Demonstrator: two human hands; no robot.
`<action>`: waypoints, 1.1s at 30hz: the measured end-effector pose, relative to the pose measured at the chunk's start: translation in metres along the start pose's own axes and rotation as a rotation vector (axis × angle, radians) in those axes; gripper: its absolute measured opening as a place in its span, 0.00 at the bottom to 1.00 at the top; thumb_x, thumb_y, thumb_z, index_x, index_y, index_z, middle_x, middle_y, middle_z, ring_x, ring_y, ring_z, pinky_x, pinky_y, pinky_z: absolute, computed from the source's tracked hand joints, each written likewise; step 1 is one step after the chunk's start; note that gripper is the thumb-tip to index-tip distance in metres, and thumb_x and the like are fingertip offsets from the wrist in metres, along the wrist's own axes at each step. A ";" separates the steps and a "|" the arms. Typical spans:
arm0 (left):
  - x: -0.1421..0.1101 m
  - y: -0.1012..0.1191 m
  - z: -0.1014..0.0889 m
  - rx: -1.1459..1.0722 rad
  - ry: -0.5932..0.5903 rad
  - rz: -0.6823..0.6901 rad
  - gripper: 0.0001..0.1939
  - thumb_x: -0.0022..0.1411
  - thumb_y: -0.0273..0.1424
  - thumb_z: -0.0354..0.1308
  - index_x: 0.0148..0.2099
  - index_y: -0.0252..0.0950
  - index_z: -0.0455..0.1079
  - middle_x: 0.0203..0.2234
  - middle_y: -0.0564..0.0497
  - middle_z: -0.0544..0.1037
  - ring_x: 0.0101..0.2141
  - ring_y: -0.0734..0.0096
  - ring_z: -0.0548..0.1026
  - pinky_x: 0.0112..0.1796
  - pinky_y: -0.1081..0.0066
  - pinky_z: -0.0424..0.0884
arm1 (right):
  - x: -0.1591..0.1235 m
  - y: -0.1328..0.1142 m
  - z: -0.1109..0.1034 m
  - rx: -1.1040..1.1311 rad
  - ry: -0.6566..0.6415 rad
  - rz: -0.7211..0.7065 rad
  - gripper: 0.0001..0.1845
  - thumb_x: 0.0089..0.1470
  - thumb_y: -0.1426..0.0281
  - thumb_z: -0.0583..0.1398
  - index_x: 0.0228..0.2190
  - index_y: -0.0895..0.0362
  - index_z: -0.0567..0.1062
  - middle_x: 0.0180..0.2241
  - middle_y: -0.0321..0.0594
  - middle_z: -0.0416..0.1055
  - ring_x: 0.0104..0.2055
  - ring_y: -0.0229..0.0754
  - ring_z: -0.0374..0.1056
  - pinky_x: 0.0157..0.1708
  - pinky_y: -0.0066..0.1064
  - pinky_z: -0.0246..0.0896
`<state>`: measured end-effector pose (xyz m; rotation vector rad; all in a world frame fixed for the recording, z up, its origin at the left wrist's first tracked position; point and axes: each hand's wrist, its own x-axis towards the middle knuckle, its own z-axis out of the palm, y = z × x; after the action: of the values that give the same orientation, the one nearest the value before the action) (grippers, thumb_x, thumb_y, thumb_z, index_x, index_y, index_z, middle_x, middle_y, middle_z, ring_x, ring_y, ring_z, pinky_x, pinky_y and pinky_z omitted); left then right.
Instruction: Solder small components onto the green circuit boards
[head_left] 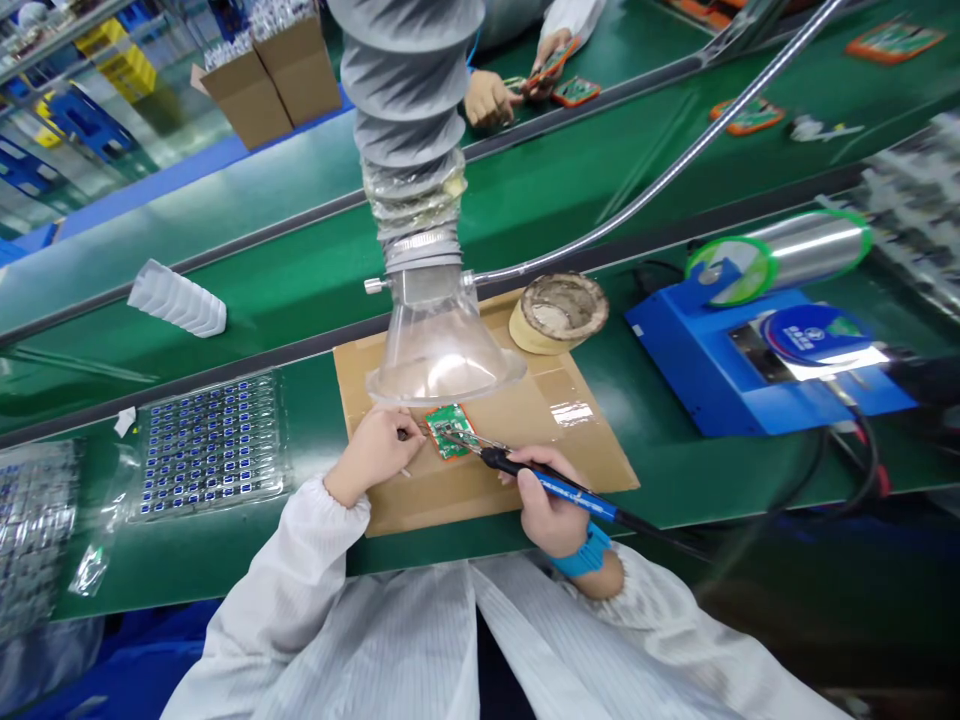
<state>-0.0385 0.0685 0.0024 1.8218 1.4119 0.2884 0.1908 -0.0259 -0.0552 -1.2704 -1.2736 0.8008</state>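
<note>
We had the small green circuit board with orange edging (451, 432) on the flat brown cardboard sheet (592, 452), between our two hands and just below the rim of the clear flared plastic hood (442, 350). The board was nearer to our left hand (375, 452): that hand's fingertips were just beside its left edge, while our right hand (551, 500) was farther off, below and to the right. Our left fingers were curled in and drawn together by a small dark bit (whether they pinched it, we could not tell at that size). Our right hand was closed around the slim blue-and-black soldering iron (562, 488), fingers wrapped on its grip, so the iron bridged the gap that the hand left. Its long axis slanted from the cable end at lower right up towards the board at upper left, and the slender metal at its front reached over the board's right side; we could not tell whether the tip touched the surface. The board itself was nearly square, so it gave us no strong long axis, only a slight turn against the cardboard. From our right hand, then, the board lay up and to the left, roughly along the line of the iron.
</note>
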 end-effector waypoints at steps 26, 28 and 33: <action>0.003 0.004 0.002 0.023 -0.020 -0.005 0.11 0.58 0.22 0.58 0.26 0.36 0.78 0.25 0.51 0.77 0.27 0.70 0.71 0.36 0.67 0.69 | -0.001 -0.008 0.007 -0.179 -0.042 -0.105 0.05 0.60 0.64 0.62 0.38 0.50 0.76 0.32 0.38 0.81 0.31 0.45 0.79 0.34 0.37 0.76; 0.003 0.004 0.002 0.029 -0.021 -0.001 0.11 0.58 0.21 0.58 0.26 0.36 0.78 0.25 0.51 0.77 0.27 0.71 0.71 0.35 0.67 0.69 | -0.001 -0.008 0.006 -0.166 -0.041 -0.107 0.05 0.60 0.64 0.62 0.38 0.50 0.76 0.32 0.38 0.81 0.31 0.45 0.79 0.34 0.37 0.76; 0.002 0.005 0.002 0.041 -0.013 -0.007 0.11 0.57 0.22 0.58 0.26 0.36 0.78 0.25 0.51 0.77 0.27 0.71 0.71 0.35 0.67 0.69 | 0.001 -0.010 0.006 -0.170 -0.058 -0.104 0.05 0.59 0.64 0.62 0.37 0.50 0.77 0.30 0.38 0.81 0.30 0.45 0.79 0.34 0.38 0.76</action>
<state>-0.0330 0.0696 0.0041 1.8485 1.4244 0.2446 0.1831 -0.0256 -0.0468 -1.3110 -1.4675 0.6712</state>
